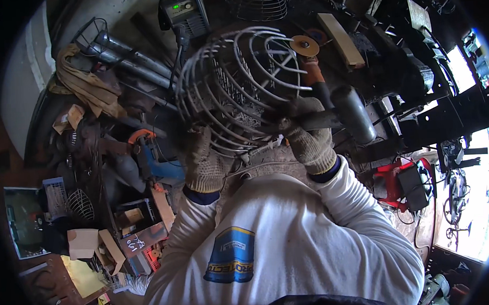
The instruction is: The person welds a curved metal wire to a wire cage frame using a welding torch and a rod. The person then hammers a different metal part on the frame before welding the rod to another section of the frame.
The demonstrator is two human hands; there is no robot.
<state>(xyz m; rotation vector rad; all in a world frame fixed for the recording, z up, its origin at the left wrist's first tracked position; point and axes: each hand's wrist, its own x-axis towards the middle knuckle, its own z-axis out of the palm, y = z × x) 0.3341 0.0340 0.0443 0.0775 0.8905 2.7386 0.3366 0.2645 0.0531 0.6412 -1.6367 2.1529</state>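
Observation:
A rounded cage of bent metal wire (232, 105) is held up in front of me, its curved bars spreading from a bundled end. At its lower left rim, my left hand (204, 159), in a knitted work glove, is closed on the wire. My right hand (311, 144), gloved the same way, is closed around the dark handle of a hammer (355, 115) with a thick cylindrical steel head. That handle reaches left to the cage's right side; whether they touch I cannot tell. Just beyond the right hand lies an angle grinder (314, 73) with an orange body and a tan disc.
A welding machine (185, 14) with a green display stands at the back. Metal cylinders (134, 62) and a brown cloth (88, 83) lie far left. A wooden block (340, 40) is beyond the grinder. Left are a blue tool (160, 166) and cardboard boxes (96, 246); a red stool-like object (390, 184) is right.

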